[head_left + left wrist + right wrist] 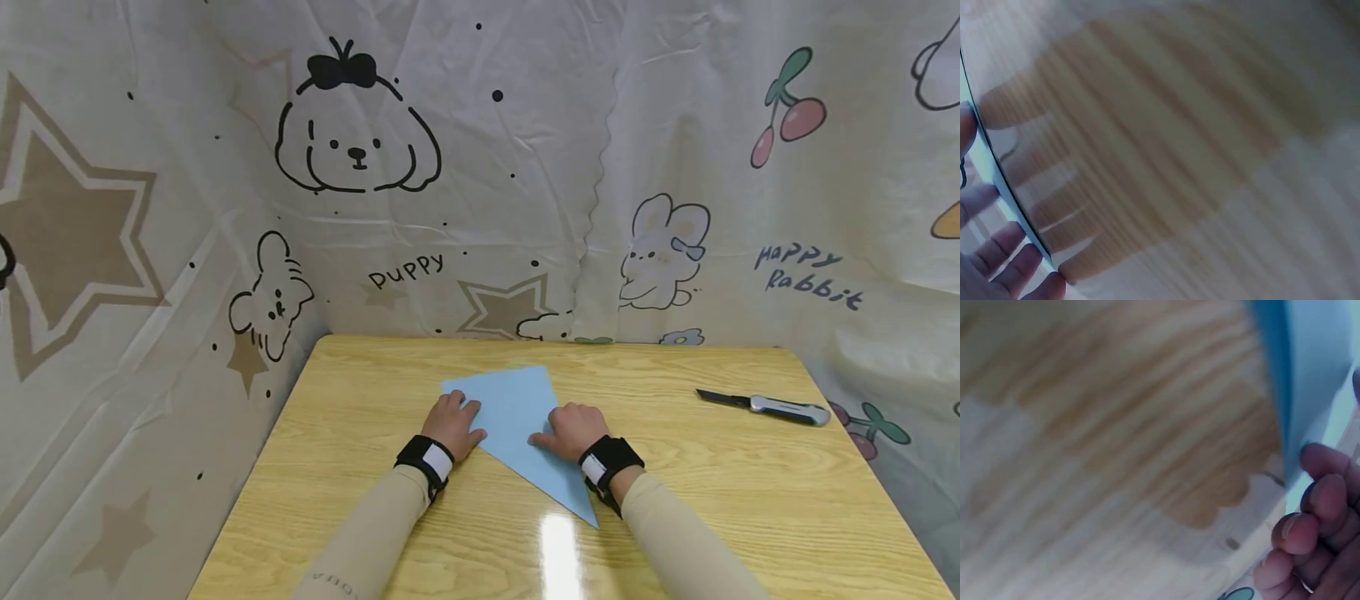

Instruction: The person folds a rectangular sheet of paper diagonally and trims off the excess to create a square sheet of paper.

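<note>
A light blue sheet of paper (517, 400), folded into a pointed shape, lies on the wooden table, its sharpest corner toward the person. My left hand (452, 423) rests on its left edge, fingers fairly straight and thumb apart on the paper. In the left wrist view, the left hand's fingers (1007, 247) line up along that edge. On the right side, my right hand (576, 431) holds the paper near its right edge with curled fingers, the thumb stretched left across the surface. The right wrist view shows the right hand's bent fingers (1310, 512) right at the folded edge.
A utility knife (787, 409) with a grey and black handle lies at the right of the table (360, 383), its dark blade pointing left. Patterned cloth (480, 183) hangs behind the table and along both sides.
</note>
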